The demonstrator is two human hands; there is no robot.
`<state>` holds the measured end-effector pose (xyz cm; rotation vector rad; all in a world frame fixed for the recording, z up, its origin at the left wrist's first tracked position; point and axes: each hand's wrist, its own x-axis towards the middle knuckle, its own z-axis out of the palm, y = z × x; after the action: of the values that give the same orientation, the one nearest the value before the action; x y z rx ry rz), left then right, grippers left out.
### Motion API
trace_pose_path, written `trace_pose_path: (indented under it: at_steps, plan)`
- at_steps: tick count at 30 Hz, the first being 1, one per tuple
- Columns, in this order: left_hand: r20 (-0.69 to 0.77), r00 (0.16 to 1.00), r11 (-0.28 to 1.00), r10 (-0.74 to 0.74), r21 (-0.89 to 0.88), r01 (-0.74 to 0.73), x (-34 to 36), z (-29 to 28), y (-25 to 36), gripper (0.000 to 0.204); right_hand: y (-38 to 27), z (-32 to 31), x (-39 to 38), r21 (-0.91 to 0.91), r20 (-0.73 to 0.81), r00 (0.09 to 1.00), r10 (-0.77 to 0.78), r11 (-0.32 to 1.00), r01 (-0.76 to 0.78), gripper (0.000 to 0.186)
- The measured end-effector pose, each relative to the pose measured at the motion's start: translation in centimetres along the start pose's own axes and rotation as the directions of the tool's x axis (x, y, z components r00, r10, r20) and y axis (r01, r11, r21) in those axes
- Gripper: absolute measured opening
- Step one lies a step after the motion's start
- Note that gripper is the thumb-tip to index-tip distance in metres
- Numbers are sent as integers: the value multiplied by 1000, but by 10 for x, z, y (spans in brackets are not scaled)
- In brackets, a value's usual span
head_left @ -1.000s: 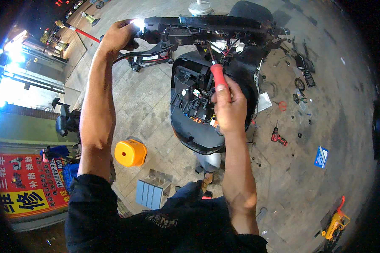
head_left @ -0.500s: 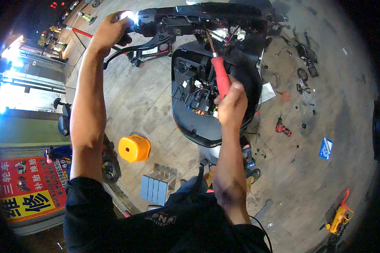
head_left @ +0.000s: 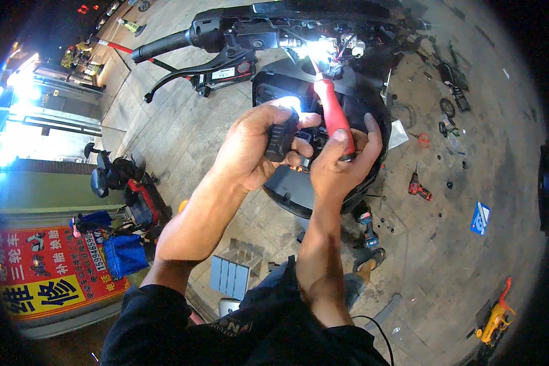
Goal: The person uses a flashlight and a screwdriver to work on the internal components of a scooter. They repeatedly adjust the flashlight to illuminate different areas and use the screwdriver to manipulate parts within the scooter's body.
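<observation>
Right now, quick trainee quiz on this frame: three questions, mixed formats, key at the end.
1. Which hand grips the red-handled screwdriver?
2. True or false: the left hand holds a black flashlight that is lit.
3. The slatted stool has a top that is: A) bright green, B) blue-grey, C) red.

Key:
1. The right hand.
2. True.
3. B.
</observation>
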<state>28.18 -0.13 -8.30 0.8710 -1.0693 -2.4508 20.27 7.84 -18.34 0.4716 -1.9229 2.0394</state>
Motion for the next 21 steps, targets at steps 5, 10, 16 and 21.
trace_pose_path:
  at_steps: [5,10,16,21]
  plan:
    - [19,999,999,36,0,-36,-1,2,5,30,-7,6,0,268,6,988,154,952,-150,56]
    - [53,995,997,79,-12,-79,1,8,6,29,-6,-2,-5,187,25,976,217,958,-218,61]
    - [33,996,996,85,-41,-84,2,9,6,30,-3,3,-9,267,40,977,211,940,-214,61]
    - [31,998,997,50,-63,-48,2,6,4,30,-3,0,-13,42,-30,999,-20,999,22,61]
